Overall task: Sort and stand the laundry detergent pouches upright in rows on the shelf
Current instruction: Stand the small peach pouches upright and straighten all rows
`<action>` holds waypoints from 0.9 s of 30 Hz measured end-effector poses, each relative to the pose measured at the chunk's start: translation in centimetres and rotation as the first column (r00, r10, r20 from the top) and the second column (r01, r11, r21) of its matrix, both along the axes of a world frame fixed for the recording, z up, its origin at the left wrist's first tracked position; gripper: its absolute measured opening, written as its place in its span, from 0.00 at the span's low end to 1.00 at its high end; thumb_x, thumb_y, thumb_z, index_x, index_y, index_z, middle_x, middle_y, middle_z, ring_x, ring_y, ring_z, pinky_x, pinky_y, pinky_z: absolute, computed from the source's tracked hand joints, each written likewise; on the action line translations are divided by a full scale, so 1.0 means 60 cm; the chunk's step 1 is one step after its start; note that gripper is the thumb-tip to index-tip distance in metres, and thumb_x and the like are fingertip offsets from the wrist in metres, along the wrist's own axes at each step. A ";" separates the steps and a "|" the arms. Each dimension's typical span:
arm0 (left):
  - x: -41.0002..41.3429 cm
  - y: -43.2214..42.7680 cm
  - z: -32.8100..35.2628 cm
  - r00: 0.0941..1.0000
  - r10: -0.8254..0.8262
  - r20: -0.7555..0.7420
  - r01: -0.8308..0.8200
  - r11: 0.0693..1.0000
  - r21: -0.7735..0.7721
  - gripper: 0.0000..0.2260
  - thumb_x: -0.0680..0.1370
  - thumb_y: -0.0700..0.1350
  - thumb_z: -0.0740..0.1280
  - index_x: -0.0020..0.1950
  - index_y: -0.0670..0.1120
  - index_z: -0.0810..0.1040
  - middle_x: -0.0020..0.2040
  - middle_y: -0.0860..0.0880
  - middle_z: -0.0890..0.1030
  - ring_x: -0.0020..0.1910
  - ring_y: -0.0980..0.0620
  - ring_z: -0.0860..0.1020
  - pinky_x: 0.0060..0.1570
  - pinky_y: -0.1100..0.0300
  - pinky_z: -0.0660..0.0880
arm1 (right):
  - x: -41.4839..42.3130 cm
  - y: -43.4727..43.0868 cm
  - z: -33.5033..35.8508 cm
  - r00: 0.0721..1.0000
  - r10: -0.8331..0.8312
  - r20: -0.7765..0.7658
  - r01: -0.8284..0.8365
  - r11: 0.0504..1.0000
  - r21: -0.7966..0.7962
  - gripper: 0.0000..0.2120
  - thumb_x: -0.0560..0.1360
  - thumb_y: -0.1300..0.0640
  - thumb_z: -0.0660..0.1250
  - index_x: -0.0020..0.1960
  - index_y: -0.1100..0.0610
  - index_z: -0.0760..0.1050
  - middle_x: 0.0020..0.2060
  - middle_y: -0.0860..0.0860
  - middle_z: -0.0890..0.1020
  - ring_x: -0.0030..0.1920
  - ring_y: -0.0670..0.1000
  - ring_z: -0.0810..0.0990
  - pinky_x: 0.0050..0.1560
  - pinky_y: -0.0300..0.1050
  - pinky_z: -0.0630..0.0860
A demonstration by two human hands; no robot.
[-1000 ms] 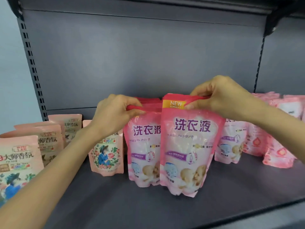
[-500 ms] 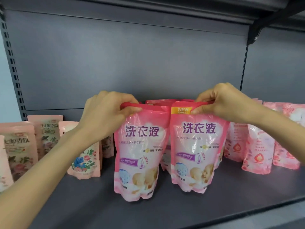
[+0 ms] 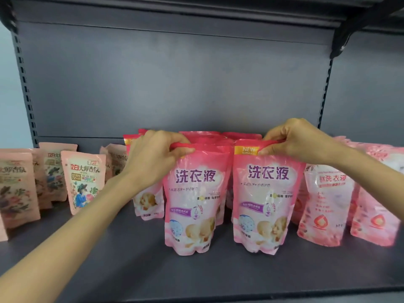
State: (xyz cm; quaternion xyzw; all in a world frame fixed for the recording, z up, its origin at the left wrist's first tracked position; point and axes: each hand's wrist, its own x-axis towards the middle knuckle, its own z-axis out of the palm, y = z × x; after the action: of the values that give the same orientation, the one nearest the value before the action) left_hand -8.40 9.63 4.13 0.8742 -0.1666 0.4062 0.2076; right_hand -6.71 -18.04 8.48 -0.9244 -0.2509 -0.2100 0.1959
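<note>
Left hand (image 3: pixel 157 158) pinches the top seam of a glossy pink plastic detergent pouch (image 3: pixel 192 204); right hand (image 3: pixel 299 141) pinches the twin pouch (image 3: pixel 264 200) at its 3 o'clock. Both stand upright on the dark grey metal shelf (image 3: pixel 196 272).

Soft, even, fairly bright light falls from above and in front. White glare streaks the glossy film of the front pouches (image 3: pixel 192 193) just below the fingers (image 3: pixel 184 150). Faint shadows pool on the shelf (image 3: pixel 218 276) beneath them. Above the fingers the back panel (image 3: pixel 175 84) darkens towards its top. Far right of the fingers the pale pouches (image 3: pixel 376 193) smear with blur. Far left, the slotted upright (image 3: pixel 24 84) bows.
</note>
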 end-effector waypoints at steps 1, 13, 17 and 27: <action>0.001 -0.009 -0.002 1.000 0.014 0.003 -0.014 1.000 -0.008 0.08 0.74 0.55 0.67 0.46 0.54 0.82 0.37 0.53 0.82 0.36 0.54 0.75 0.34 0.61 0.68 | 0.005 -0.008 -0.001 1.000 -0.002 -0.005 0.002 1.000 -0.005 0.03 0.66 0.48 0.74 0.37 0.42 0.81 0.33 0.41 0.83 0.37 0.42 0.80 0.45 0.47 0.78; 0.012 -0.050 -0.010 0.999 0.043 -0.027 -0.044 0.997 -0.065 0.10 0.74 0.54 0.67 0.47 0.50 0.83 0.38 0.50 0.83 0.39 0.48 0.80 0.40 0.52 0.76 | 0.032 -0.056 -0.025 0.995 0.097 -0.030 -0.096 0.994 0.044 0.04 0.67 0.53 0.74 0.37 0.53 0.82 0.23 0.39 0.77 0.24 0.40 0.72 0.27 0.30 0.67; 0.011 -0.058 -0.009 0.999 0.034 -0.032 -0.036 0.997 -0.074 0.10 0.74 0.54 0.67 0.46 0.49 0.83 0.36 0.49 0.83 0.37 0.48 0.80 0.38 0.52 0.76 | 0.038 -0.055 -0.029 0.994 0.109 -0.020 -0.107 0.991 0.079 0.04 0.67 0.52 0.75 0.37 0.52 0.82 0.27 0.50 0.80 0.24 0.42 0.69 0.27 0.31 0.66; -0.004 -0.062 -0.003 0.993 0.104 -0.063 -0.102 0.994 0.035 0.09 0.75 0.54 0.66 0.47 0.50 0.81 0.37 0.50 0.82 0.38 0.51 0.77 0.33 0.62 0.67 | 0.036 -0.054 -0.030 0.994 0.107 -0.030 -0.107 0.994 0.013 0.05 0.69 0.52 0.73 0.37 0.46 0.78 0.32 0.41 0.79 0.31 0.35 0.75 0.32 0.25 0.68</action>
State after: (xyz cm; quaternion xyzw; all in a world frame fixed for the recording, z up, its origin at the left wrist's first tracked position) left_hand -8.63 5.92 3.92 0.8975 -0.1208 0.3851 0.1780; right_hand -4.57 -21.31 6.71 -0.9116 -0.2959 -0.1864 0.2160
